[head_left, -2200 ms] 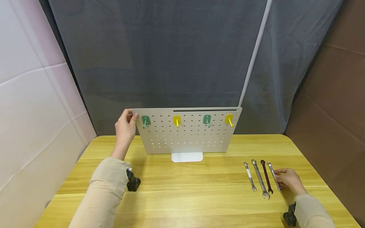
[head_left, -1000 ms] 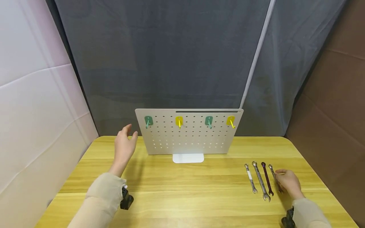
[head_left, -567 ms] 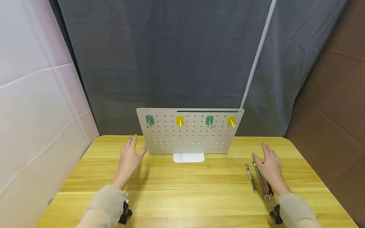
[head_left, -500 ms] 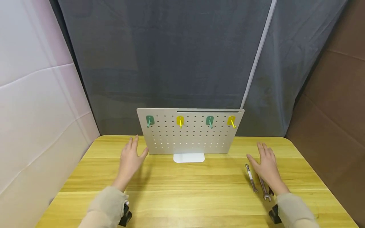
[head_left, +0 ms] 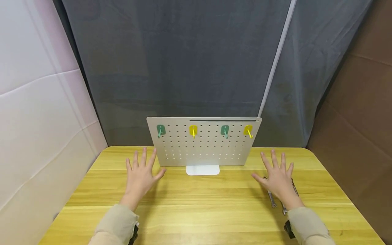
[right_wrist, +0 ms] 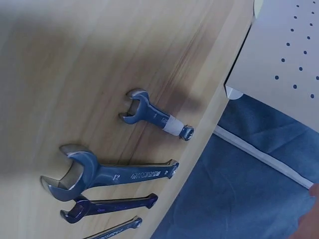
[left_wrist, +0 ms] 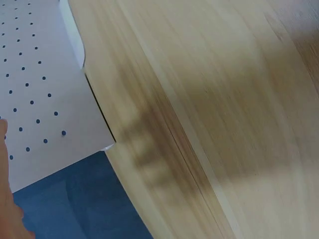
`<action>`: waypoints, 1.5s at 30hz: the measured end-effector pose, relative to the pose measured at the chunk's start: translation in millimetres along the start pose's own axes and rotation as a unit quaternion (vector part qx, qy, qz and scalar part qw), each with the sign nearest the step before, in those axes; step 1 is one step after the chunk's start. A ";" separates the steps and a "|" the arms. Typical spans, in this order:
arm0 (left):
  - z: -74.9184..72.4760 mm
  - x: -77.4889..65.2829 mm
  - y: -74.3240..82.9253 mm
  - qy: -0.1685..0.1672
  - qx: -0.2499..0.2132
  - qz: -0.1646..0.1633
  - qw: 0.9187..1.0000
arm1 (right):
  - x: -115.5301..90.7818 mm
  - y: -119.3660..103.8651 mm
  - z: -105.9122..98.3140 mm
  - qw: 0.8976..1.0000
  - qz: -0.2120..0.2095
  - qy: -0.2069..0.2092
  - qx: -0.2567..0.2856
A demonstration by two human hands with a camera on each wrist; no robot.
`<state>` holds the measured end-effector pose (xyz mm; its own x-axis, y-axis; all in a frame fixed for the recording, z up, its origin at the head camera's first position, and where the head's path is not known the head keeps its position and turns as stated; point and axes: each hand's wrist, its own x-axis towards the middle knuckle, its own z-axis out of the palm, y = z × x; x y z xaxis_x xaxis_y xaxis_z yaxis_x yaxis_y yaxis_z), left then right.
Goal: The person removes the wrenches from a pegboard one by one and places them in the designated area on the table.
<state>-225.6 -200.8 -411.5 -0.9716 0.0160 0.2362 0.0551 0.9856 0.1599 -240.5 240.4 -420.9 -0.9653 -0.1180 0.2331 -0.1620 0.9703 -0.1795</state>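
Note:
My left hand (head_left: 139, 178) is held with spread, straight fingers near the lower left corner of a white pegboard (head_left: 204, 146), holding nothing. My right hand (head_left: 277, 180), fingers also spread, hovers over the wrenches and hides much of them in the head view. In the right wrist view lie a small wrench with a white band (right_wrist: 154, 115), a large silver wrench (right_wrist: 119, 174), a dark purple wrench (right_wrist: 112, 206) and a slim wrench (right_wrist: 117, 229) cut by the frame edge. The pegboard stands on a foot plate (head_left: 202, 170).
Along the pegboard's top row are green hooks (head_left: 161, 130) and yellow hooks (head_left: 193, 130), with nothing hanging on them. A wooden table (head_left: 208, 211) carries everything. Behind it hangs a grey curtain (head_left: 196, 61); a white panel (head_left: 46, 112) and a brown panel (head_left: 355, 102) flank the sides.
My left hand let go of the pegboard's upper left corner and came down beside it. My right hand left the rightmost wrench, moved left over the others, and spread its fingers.

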 end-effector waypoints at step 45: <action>5.4 -3.6 -1.1 -0.009 -0.020 -0.015 1.000 | -0.6 10.7 3.7 1.000 0.008 -0.004 -0.013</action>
<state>-223.4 -201.1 -417.8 -0.9767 -0.0099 0.2142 0.0348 0.9784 0.2040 -242.4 250.1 -426.5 -0.9694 -0.1043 0.2221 -0.1415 0.9772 -0.1586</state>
